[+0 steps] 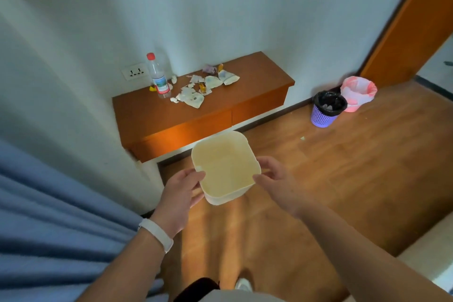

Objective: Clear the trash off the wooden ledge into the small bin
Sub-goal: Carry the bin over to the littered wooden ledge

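Cream plastic, square and open-topped, the small bin (226, 165) hangs in mid-air over the wooden floor (343, 167), in front of the ledge (259, 73) and lower than it. In the head view it looks empty. The left hand (181, 189) grips its near-left rim, thumb on top and fingers curled down the outside. The right hand (277, 181) pinches the near-right corner. A two-sided hold like this keeps the mouth level and facing up, which I judge suits catching rubbish swept off the edge.

None of the trash is in the bin yet. Torn paper scraps (193, 98) lie in a loose cluster on the ledge near the wall (245, 19), with a clear bottle (158, 76) standing upright just to their left. The front strip of the ledge is bare, so the bin could be brought under that edge.

A purple basket (323, 116) and a pink-bagged bin (358, 92) stand on the floor to the right, well apart from the hands.
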`<control>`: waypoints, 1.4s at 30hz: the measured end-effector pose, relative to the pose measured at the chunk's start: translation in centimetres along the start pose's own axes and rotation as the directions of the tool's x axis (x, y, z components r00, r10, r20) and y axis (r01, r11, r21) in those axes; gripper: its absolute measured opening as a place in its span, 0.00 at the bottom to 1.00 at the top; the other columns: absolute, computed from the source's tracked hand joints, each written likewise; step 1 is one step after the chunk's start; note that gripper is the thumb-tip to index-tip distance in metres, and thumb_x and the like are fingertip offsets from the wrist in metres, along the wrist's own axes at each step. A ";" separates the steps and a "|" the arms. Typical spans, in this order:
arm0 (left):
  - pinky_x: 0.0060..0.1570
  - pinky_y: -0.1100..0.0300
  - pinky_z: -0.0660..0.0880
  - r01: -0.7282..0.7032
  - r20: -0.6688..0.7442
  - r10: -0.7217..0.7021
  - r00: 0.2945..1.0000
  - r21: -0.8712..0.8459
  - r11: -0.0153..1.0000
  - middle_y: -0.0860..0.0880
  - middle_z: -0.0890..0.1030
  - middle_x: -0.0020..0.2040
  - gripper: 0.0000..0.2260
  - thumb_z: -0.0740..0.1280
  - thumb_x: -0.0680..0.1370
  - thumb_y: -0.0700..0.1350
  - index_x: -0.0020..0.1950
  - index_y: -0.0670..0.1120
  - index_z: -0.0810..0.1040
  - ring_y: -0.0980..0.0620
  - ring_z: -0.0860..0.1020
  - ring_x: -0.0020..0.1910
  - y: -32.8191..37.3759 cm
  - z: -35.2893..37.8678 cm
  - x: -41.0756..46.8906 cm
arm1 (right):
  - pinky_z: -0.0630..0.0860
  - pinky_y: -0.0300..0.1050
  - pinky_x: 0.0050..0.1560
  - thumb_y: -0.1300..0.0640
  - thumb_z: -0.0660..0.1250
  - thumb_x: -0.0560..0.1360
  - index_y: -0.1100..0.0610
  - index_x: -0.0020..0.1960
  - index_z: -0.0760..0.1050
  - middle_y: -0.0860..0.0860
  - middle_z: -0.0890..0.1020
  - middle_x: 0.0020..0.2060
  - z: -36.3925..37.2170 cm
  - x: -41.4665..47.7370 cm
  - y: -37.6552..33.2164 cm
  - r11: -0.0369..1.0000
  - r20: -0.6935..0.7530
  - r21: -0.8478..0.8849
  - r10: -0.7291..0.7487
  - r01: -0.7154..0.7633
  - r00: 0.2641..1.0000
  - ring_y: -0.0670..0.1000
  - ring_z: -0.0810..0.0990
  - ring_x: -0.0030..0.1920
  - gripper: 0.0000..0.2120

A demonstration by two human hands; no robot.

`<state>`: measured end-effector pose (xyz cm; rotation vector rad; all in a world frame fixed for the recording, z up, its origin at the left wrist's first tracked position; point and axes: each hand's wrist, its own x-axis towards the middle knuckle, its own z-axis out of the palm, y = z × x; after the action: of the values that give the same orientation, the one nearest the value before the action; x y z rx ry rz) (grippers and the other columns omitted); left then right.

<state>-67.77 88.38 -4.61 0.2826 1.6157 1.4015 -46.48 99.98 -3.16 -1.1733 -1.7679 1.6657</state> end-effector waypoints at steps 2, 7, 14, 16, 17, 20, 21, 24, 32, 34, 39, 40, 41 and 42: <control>0.54 0.51 0.81 0.007 -0.009 -0.007 1.000 -0.021 1.000 0.47 0.90 0.47 0.04 0.69 0.82 0.42 0.55 0.44 0.82 0.49 0.86 0.50 0.9 0.7 1.4 | 0.78 0.50 0.58 0.61 0.67 0.76 0.47 0.61 0.77 0.42 0.82 0.56 -0.4 1.7 -0.3 1.000 0.012 0.009 -0.015 0.015 1.000 0.50 0.81 0.51 0.16; 0.57 0.48 0.80 0.036 0.008 -0.036 0.999 -0.041 0.998 0.45 0.88 0.49 0.03 0.68 0.82 0.41 0.54 0.44 0.81 0.46 0.83 0.53 2.8 2.8 6.1 | 0.79 0.55 0.54 0.62 0.67 0.77 0.49 0.61 0.76 0.44 0.82 0.54 -1.9 6.9 -0.6 1.000 0.015 0.012 0.018 -0.019 1.000 0.50 0.81 0.50 0.15; 0.44 0.54 0.79 0.036 0.081 -0.031 0.996 -0.064 0.997 0.51 0.88 0.42 0.05 0.68 0.82 0.41 0.49 0.47 0.82 0.52 0.83 0.44 5.9 6.1 15.0 | 0.77 0.43 0.52 0.63 0.67 0.76 0.50 0.62 0.76 0.46 0.82 0.55 -4.4 15.4 -2.3 0.999 -0.009 -0.026 0.025 -0.025 1.000 0.48 0.80 0.48 0.16; 0.44 0.54 0.78 0.041 0.095 -0.033 0.995 -0.080 0.996 0.54 0.88 0.38 0.05 0.68 0.82 0.41 0.47 0.47 0.81 0.53 0.82 0.43 7.4 7.3 17.8 | 0.76 0.42 0.51 0.64 0.66 0.77 0.52 0.62 0.75 0.48 0.82 0.55 -5.1 18.3 -3.1 0.999 -0.028 -0.024 0.038 -0.038 0.999 0.47 0.80 0.47 0.16; 0.45 0.54 0.78 0.043 0.104 -0.034 0.994 -0.083 0.996 0.55 0.88 0.37 0.05 0.68 0.82 0.41 0.47 0.47 0.81 0.53 0.82 0.42 8.3 7.8 19.3 | 0.75 0.40 0.49 0.65 0.66 0.77 0.53 0.62 0.75 0.48 0.82 0.55 -5.5 19.7 -3.6 0.999 -0.036 -0.028 0.044 -0.045 0.998 0.46 0.79 0.45 0.16; 0.43 0.55 0.77 0.065 0.139 -0.053 0.989 -0.079 0.995 0.54 0.88 0.39 0.04 0.68 0.82 0.41 0.48 0.47 0.81 0.55 0.83 0.41 10.7 9.4 23.6 | 0.72 0.34 0.43 0.64 0.66 0.77 0.52 0.62 0.75 0.47 0.82 0.54 -6.6 24.2 -4.8 0.996 -0.051 -0.067 0.062 -0.066 0.997 0.39 0.77 0.39 0.16; 0.43 0.55 0.77 0.077 0.144 -0.064 0.988 -0.087 0.993 0.54 0.88 0.39 0.04 0.68 0.82 0.41 0.48 0.47 0.81 0.55 0.83 0.41 11.3 9.9 25.1 | 0.72 0.33 0.42 0.64 0.67 0.76 0.51 0.61 0.75 0.46 0.82 0.53 -7.0 25.8 -5.1 0.994 -0.060 -0.080 0.066 -0.071 0.996 0.38 0.77 0.38 0.16; 0.44 0.53 0.79 0.122 0.141 -0.104 0.985 -0.124 0.985 0.51 0.87 0.38 0.03 0.68 0.81 0.40 0.48 0.46 0.81 0.54 0.84 0.38 13.0 11.2 29.3 | 0.72 0.31 0.39 0.62 0.67 0.76 0.46 0.59 0.76 0.43 0.83 0.51 -8.0 30.0 -6.0 0.992 -0.076 -0.101 0.070 -0.077 0.995 0.38 0.77 0.39 0.15; 0.30 0.58 0.83 0.164 0.141 -0.142 0.980 -0.161 0.973 0.47 0.89 0.37 0.06 0.68 0.81 0.39 0.56 0.40 0.81 0.53 0.87 0.34 17.3 14.9 37.3 | 0.77 0.41 0.46 0.48 0.67 0.71 0.37 0.57 0.75 0.36 0.82 0.50 -11.1 39.4 -7.4 0.986 -0.045 -0.141 0.082 -0.087 0.996 0.44 0.80 0.45 0.15; 0.34 0.56 0.84 0.175 0.124 -0.155 0.980 -0.163 0.971 0.47 0.89 0.40 0.06 0.68 0.81 0.39 0.57 0.41 0.82 0.53 0.87 0.35 17.8 15.7 39.0 | 0.78 0.44 0.50 0.50 0.67 0.73 0.37 0.57 0.75 0.37 0.82 0.50 -12.1 42.0 -7.3 0.984 -0.014 -0.157 0.080 -0.081 0.997 0.44 0.81 0.46 0.14; 0.43 0.54 0.86 0.180 -0.011 -0.188 0.982 -0.247 0.952 0.47 0.89 0.40 0.02 0.69 0.81 0.38 0.53 0.41 0.80 0.52 0.88 0.38 18.8 18.2 43.7 | 0.80 0.50 0.53 0.52 0.67 0.75 0.43 0.63 0.73 0.43 0.83 0.51 -14.4 49.9 -6.7 0.980 0.130 -0.183 0.102 -0.077 0.986 0.46 0.82 0.50 0.17; 0.46 0.53 0.85 0.167 -0.046 -0.184 0.982 -0.255 0.952 0.48 0.89 0.38 0.01 0.69 0.81 0.38 0.51 0.43 0.79 0.53 0.87 0.37 19.1 18.9 44.4 | 0.80 0.49 0.54 0.52 0.67 0.76 0.44 0.64 0.72 0.42 0.82 0.52 -15.0 51.6 -6.6 0.977 0.166 -0.200 0.104 -0.069 0.981 0.44 0.81 0.51 0.17; 0.51 0.50 0.83 0.153 -0.086 -0.181 0.980 -0.262 0.953 0.49 0.89 0.38 0.02 0.69 0.81 0.38 0.50 0.44 0.79 0.53 0.87 0.38 19.4 19.7 44.9 | 0.79 0.47 0.55 0.51 0.66 0.76 0.45 0.65 0.71 0.41 0.81 0.54 -15.6 53.2 -6.6 0.970 0.200 -0.235 0.106 -0.057 0.974 0.42 0.80 0.52 0.18; 0.56 0.48 0.81 0.139 -0.129 -0.180 0.975 -0.272 0.952 0.49 0.89 0.38 0.02 0.69 0.80 0.38 0.49 0.44 0.79 0.51 0.87 0.41 19.7 20.4 45.3 | 0.79 0.45 0.56 0.51 0.66 0.77 0.45 0.66 0.70 0.39 0.80 0.54 -16.2 54.8 -6.8 0.964 0.237 -0.263 0.109 -0.045 0.965 0.40 0.80 0.52 0.18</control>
<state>-83.86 139.22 -7.79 -0.1120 1.5151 1.5187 -65.26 154.26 -6.36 -1.1960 -2.1735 1.7329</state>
